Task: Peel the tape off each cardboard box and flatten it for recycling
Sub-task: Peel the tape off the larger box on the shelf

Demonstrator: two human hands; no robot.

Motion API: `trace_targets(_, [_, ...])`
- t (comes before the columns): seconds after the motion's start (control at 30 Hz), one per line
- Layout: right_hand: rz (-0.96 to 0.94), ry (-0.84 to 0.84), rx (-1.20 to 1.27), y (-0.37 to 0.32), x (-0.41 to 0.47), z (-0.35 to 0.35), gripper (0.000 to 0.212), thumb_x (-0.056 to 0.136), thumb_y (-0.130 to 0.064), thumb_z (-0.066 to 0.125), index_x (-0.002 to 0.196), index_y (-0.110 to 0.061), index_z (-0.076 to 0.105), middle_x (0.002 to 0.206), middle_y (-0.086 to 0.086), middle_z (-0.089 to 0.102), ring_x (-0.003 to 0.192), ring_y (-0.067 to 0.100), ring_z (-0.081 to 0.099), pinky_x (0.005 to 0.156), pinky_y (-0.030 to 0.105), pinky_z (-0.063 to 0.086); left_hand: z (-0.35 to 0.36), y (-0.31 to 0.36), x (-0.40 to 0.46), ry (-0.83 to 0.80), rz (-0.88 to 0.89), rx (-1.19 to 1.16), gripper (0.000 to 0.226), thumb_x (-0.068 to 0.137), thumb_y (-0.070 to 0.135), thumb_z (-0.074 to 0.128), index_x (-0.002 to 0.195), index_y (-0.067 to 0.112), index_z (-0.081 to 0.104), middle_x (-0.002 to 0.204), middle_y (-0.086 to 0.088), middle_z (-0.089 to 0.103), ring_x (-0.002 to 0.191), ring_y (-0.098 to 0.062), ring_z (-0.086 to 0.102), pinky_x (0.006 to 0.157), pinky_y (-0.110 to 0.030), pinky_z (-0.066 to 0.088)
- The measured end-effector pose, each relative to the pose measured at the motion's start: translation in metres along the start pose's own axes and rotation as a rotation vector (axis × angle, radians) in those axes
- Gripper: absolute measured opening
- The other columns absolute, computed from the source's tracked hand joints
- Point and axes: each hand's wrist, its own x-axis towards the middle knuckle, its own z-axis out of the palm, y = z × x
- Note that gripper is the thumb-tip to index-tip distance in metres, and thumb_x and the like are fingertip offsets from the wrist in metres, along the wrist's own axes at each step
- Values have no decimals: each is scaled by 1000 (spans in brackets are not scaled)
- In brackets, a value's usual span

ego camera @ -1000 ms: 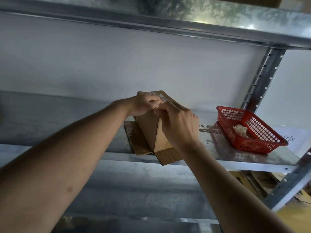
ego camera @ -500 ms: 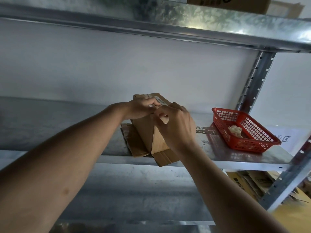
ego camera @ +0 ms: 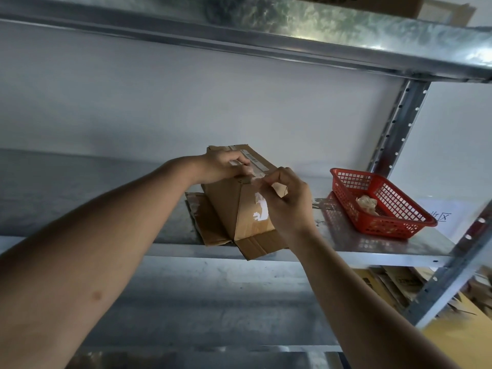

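- The brown cardboard box point(ego camera: 234, 206) stands on the galvanised metal shelf point(ego camera: 372, 249), under both hands, atop a flattened sheet of brown cardboard point(ego camera: 205, 222).
- The left hand point(ego camera: 223, 166) lies curled on the box top, fingers pressing the clear tape strip point(ego camera: 254, 173).
- The right hand point(ego camera: 287, 206) pinches that tape's end at the near top edge.
- A white barcode label point(ego camera: 253, 158) beyond the left hand (print illegible).
- Right of the right hand: a red plastic mesh basket point(ego camera: 399, 225) holding crumpled tape, then a white paper sign point(ego camera: 450, 217) with Chinese characters.
- White wall behind.
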Motion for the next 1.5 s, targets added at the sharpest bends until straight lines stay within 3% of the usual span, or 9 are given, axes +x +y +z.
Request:
trace_targets(0.17, [-2, 33, 130, 12, 0, 1, 10, 97, -5, 63, 89, -10, 66, 87, -7, 73, 89, 13, 69, 75, 35, 54, 1, 2, -1, 9, -22, 11, 61, 83, 80, 60, 134, 46, 60, 151, 8, 46, 134, -19, 46, 114, -47, 39])
trace_targets(0.43, [146, 133, 432, 20, 11, -7, 18, 109, -9, 49, 92, -12, 49, 99, 7, 78, 91, 24, 78, 71, 35, 61, -2, 2, -4, 3, -21, 11, 48, 89, 72, 61, 131, 47, 61, 149, 9, 47, 127, -17, 49, 109, -41, 41])
trace_targets(0.67, [7, 13, 232, 10, 21, -25, 17, 88, 1, 76, 94, -13, 69, 85, 0, 78, 80, 17, 77, 69, 35, 63, -3, 37, 0, -28, -124, 210, 65, 66, 88, 53, 114, 44, 57, 130, 4, 57, 113, -20, 55, 100, -46, 48])
trace_targets(0.77, [-82, -47, 13, 9, 24, -29, 17, 79, -9, 89, 92, -17, 80, 89, -5, 78, 81, 9, 76, 76, 36, 64, 2, 50, 5, -42, -103, 327, 69, 81, 84, 48, 144, 57, 39, 159, 0, 37, 139, -31, 46, 112, -52, 40])
trace_targets(0.97, [-198, -109, -422, 9, 38, -31, 22, 77, -23, 91, 98, -25, 84, 92, -3, 75, 72, 4, 61, 65, 5, 40, 13, 47, 10, -126, -111, 354, 59, 92, 82, 23, 148, 66, 29, 167, 11, 23, 157, -30, 17, 122, -55, 18])
trace_targets(1.1, [-216, -138, -423, 5, 45, -36, 15, 83, -12, 85, 93, -23, 85, 85, -6, 80, 69, -2, 64, 65, 8, 47, 15, 39, 11, -98, -75, 364, 81, 71, 100, 13, 147, 72, 22, 166, 18, 21, 157, -27, 11, 119, -57, 14])
trace_targets(1.2, [-120, -141, -416, 6, 46, -40, 11, 90, -13, 79, 91, -23, 83, 82, -7, 79, 75, 9, 73, 70, 33, 60, 12, 31, 8, -79, -27, 370, 87, 63, 109, 12, 143, 77, 20, 167, 19, 19, 157, -26, 12, 117, -57, 16])
trace_targets(1.33, [102, 57, -177, 14, 56, -70, 17, 92, -14, 77, 80, -25, 74, 77, -6, 76, 65, 10, 76, 66, 36, 62, 2, 27, 3, -102, -66, 312, 83, 54, 112, 19, 133, 85, 25, 169, 22, 13, 159, -26, 3, 122, -60, 11])
trace_targets(1.5, [68, 138, -203, 17, 56, -86, 10, 84, -22, 85, 79, -27, 79, 74, -13, 76, 67, 3, 74, 76, 31, 62, -2, 43, 15, -148, -108, 298, 61, 88, 86, 42, 146, 64, 41, 169, 11, 21, 158, -25, 12, 123, -52, 14])
